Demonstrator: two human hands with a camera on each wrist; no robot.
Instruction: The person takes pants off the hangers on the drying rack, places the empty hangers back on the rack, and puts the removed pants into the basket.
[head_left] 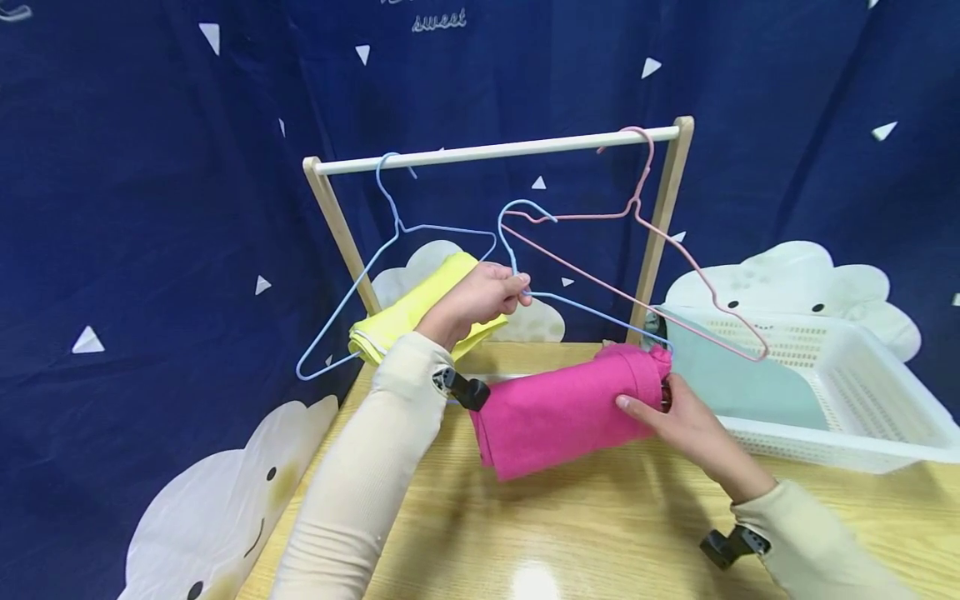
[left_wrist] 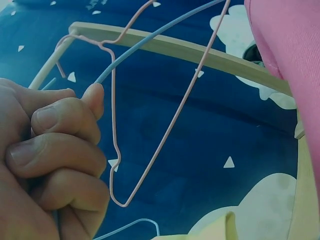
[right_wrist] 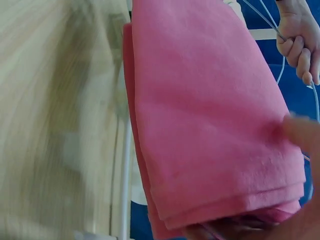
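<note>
My left hand (head_left: 483, 300) grips a light blue hanger (head_left: 600, 313) at the neck, just under its hook. Its fingers curl round the wire in the left wrist view, where one sloping arm of the hanger (left_wrist: 150, 37) runs up to the right. A folded bright pink cloth (head_left: 562, 412) hangs on this hanger, over the table. At the cloth's right end my right hand (head_left: 693, 429) pinches it, thumb on the front face and the other fingers behind, mostly hidden. From the right wrist, the layered edge of the pink cloth (right_wrist: 210, 120) shows close up.
Behind the hands stands a wooden rack with a white rail (head_left: 495, 151). On it hang a blue hanger (head_left: 348, 292) with a folded yellow cloth (head_left: 420, 304) and a bare pink hanger (head_left: 697, 271). A white basket (head_left: 926, 408) holding pale green cloth (head_left: 757, 387) is at right on the wooden table (head_left: 600, 533).
</note>
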